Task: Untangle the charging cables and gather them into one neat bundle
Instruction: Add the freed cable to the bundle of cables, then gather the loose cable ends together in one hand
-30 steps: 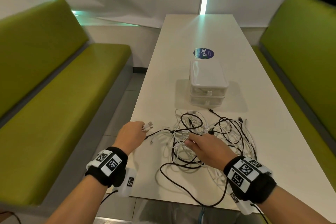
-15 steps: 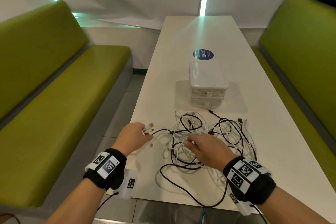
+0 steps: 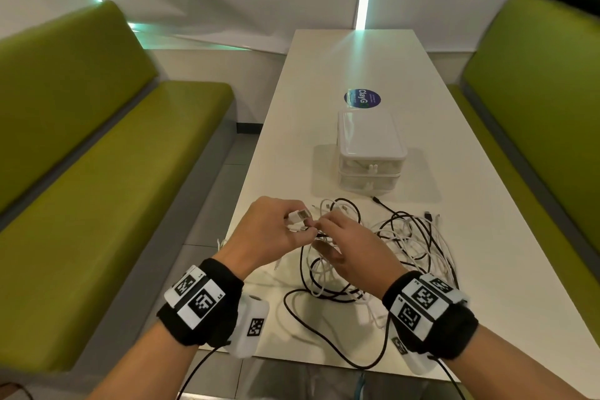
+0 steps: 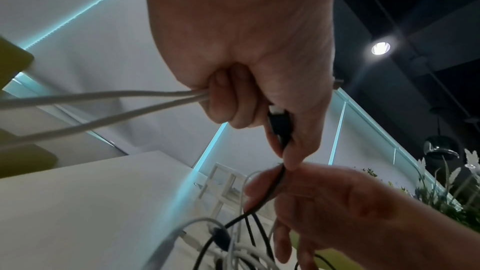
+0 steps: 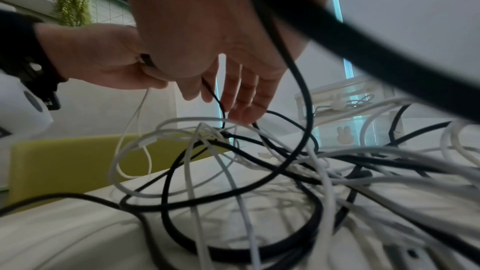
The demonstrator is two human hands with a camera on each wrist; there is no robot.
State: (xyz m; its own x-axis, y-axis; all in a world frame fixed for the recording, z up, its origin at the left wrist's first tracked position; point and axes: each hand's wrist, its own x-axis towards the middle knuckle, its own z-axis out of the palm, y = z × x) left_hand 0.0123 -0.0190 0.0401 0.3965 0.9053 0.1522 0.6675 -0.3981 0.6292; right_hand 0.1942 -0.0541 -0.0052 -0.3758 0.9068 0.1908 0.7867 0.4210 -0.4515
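Note:
A tangle of black and white charging cables (image 3: 406, 237) lies on the near end of the white table (image 3: 324, 75). My left hand (image 3: 302, 224) is raised above the table's left edge and grips white USB plugs (image 3: 300, 216). In the left wrist view two white cables (image 4: 103, 100) and a black plug (image 4: 279, 122) run out of its fist. My right hand (image 3: 319, 230) meets it fingertip to fingertip and pinches the black cable (image 4: 272, 188) just below that plug. In the right wrist view its fingers (image 5: 246, 100) hang over the tangle (image 5: 259, 161).
A white two-drawer storage box (image 3: 370, 153) stands just beyond the tangle, with a round blue sticker (image 3: 362, 98) behind it. Green benches (image 3: 97, 172) flank the table on both sides. One black cable loop (image 3: 324, 344) reaches the near table edge.
My left hand has lifted off the table and moved right with the white plugs. The right hand has risen from the tangle to meet it and now pinches the black cable.

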